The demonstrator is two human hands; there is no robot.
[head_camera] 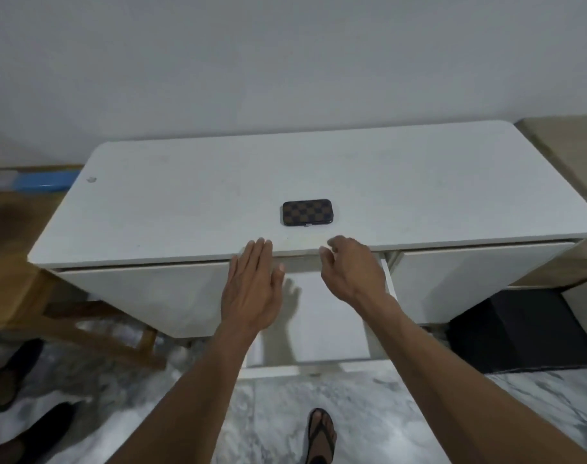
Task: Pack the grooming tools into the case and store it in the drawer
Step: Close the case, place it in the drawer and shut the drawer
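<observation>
The case (306,212), a small flat one with a brown check pattern, lies shut on the white desk top (191,195), near the front edge and just beyond both hands. No loose grooming tools show anywhere, so the packing looks done and the storing remains. The right hand (350,267) has its fingers loosely curled and spread, gripping nothing, the fingertips at the desk's front edge just short of the case. The left hand (252,289) is flat, fingers straight and together, empty too, its tips reaching the same edge. Below the hands the middle drawer (329,323) stands pulled out, its white floor bare where visible.

The step in hand is probably picking up the case. To do it well, the right hand should reach a little further forward, take the case by its long sides between thumb and fingers, and lift it level so the clasp does not spring. Then carry it back over the edge and set it flat on the drawer floor, well in from the front, so it will not slide or catch when the drawer closes.
</observation>
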